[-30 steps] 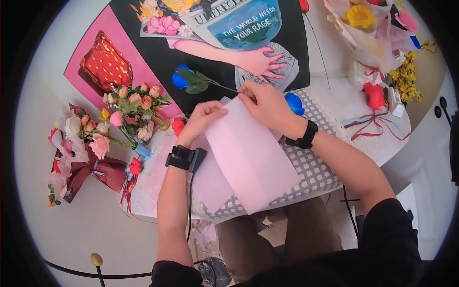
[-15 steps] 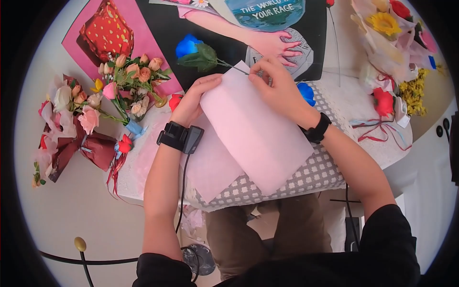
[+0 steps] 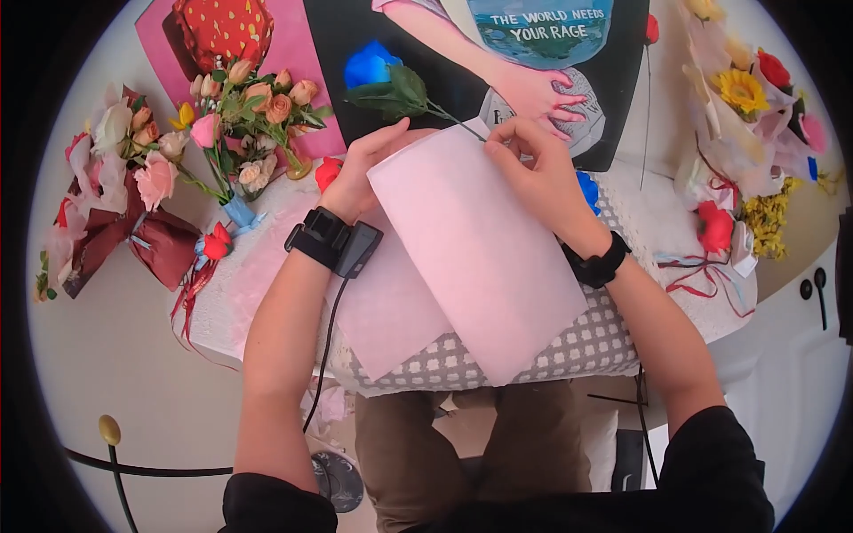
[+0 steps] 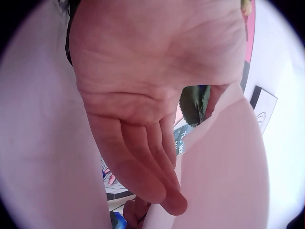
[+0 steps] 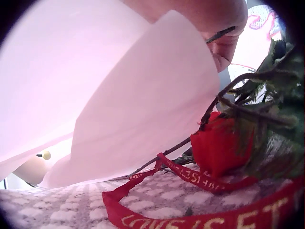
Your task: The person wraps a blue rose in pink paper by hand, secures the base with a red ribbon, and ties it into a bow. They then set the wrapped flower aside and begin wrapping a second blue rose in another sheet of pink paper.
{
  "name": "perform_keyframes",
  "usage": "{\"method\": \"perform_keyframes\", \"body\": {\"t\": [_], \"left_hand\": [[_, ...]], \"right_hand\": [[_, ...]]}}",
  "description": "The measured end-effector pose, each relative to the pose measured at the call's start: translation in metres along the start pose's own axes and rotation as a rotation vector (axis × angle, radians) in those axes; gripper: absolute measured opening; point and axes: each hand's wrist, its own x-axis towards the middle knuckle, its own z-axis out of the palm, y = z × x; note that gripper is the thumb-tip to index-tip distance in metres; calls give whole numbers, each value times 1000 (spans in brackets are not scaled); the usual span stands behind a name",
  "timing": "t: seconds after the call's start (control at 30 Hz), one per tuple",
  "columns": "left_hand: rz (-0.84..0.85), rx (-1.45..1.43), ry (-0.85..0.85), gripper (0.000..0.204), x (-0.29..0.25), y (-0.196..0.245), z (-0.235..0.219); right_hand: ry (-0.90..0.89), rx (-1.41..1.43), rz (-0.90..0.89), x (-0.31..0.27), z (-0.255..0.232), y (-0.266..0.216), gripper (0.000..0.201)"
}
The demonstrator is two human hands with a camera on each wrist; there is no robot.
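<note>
My right hand (image 3: 540,178) pinches the green stem (image 3: 458,122) of an artificial blue rose (image 3: 369,67) at the pale pink paper's top edge. The right wrist view shows curled fingers around that dark stem (image 5: 221,34). The paper (image 3: 480,253) slants down over a second pink sheet (image 3: 391,311). Against its upper left side rests my left hand (image 3: 362,173), partly hidden by the paper. In the left wrist view, the left hand's fingers (image 4: 138,167) extend loosely beside the paper (image 4: 224,167), with the thumb partly covered.
A red rose (image 5: 221,143) and red ribbon (image 5: 190,219) lie on the patterned cloth (image 3: 613,338). Bouquets (image 3: 151,178) stand at the left, another bouquet (image 3: 742,98) at the right. A poster (image 3: 346,22) is behind; a blue bloom (image 3: 588,191) lies beyond the right hand.
The head view has shifted. My left hand has loosened from its earlier pinch, its fingers now behind the paper; the right hand still holds the stem near the paper's top.
</note>
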Motion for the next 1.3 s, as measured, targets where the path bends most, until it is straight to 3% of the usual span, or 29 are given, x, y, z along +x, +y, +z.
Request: {"method": "perform_keyframes", "body": {"t": [0.07,0.2,0.37,0.43,0.7,0.83,1.03,1.17,1.3], "left_hand": [[3,14,-100,62,-1,-2,0],[41,28,-37,55,2,-9,-8],[-6,13,-118,50,3,-10,-9],[10,53,-78,49,-2,-6,-5],[69,133,-22,49,0,-14,-6],[81,0,-109,50,9,-15,-17],[100,-126,133,62,7,-13,-12],[112,-52,93,82,7,-15,-6],[53,-50,29,84,6,-16,-7]], "right_hand": [[-20,-8,-6,-1,0,0,12],[-65,83,29,-1,3,-2,11],[-153,110,101,-2,4,-6,13],[-58,326,71,-2,12,-10,21],[-186,326,193,-1,4,-3,31],[-155,399,268,0,3,0,29],[-45,456,345,4,-1,6,32],[-18,489,297,7,-1,7,31],[50,486,288,6,-4,8,30]]}}
